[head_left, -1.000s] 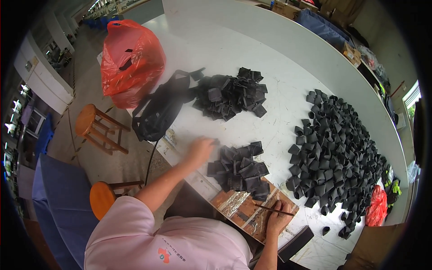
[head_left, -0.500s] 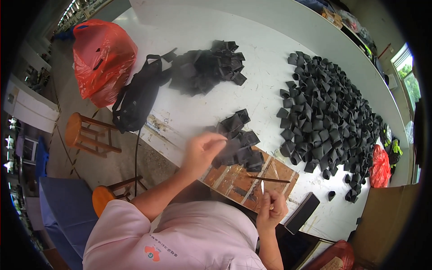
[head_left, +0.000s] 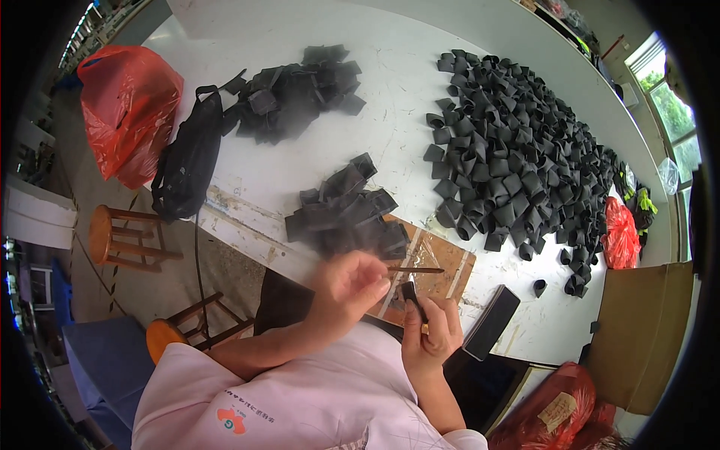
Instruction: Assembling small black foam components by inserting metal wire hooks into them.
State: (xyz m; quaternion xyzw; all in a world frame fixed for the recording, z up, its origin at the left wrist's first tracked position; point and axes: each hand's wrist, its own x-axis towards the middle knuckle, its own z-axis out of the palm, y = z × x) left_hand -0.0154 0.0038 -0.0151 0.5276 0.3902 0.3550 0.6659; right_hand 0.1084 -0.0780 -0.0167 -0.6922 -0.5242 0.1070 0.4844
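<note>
Hands meet over the brown wooden board (head_left: 442, 274) at the white counter (head_left: 390, 112) edge: right hand (head_left: 429, 330) clamps a small black folded piece (head_left: 410, 291), left hand (head_left: 346, 285) seemingly pinches a thin dark stick (head_left: 416, 270), flat black pieces (head_left: 349, 217) stacked within reach.

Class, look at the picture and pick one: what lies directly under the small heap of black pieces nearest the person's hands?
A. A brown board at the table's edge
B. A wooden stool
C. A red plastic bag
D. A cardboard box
A: the small heap of black pieces partly rests on the brown board at the near edge of the white table, just beyond both hands.
</note>
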